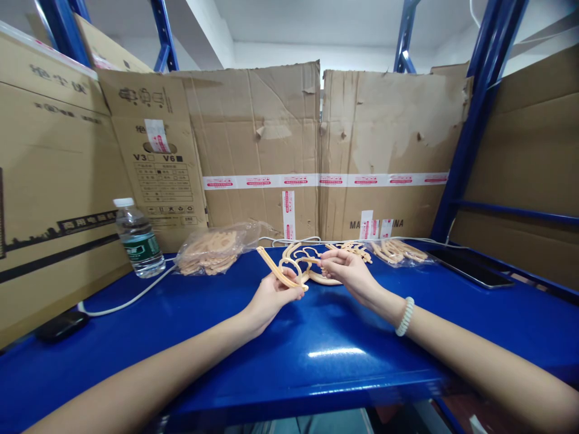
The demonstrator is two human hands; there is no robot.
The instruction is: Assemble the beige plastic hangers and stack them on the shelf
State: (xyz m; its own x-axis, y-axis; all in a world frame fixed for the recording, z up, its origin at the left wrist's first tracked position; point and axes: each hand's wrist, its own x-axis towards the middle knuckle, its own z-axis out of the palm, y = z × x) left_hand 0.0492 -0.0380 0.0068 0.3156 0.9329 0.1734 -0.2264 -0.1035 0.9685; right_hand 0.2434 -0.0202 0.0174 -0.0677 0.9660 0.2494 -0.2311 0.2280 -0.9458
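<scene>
We find the left grip [277, 295] closed on a curved piece [277, 271], held raised above the blue bench [289, 355]. The piece is pale peach with a smooth look; we note a long, slightly bowed bar with a rounded curl beside it. The right grip [350, 274] is pinched on the end of a slender strip [309, 260] of like colour, just right of the left grip; we cannot tell whether strip and piece are joined. Behind both grips we record a group of loose pieces [322, 279], overlapping, so their number cannot be established. We count two clear bags [210, 250] of similar parts, one beyond each grip to its outer side; one bottle [139, 241], farther left of the left grip; one flat black device [470, 268], well right of the right grip; and one pale bracelet [405, 316] on the right wrist.
</scene>
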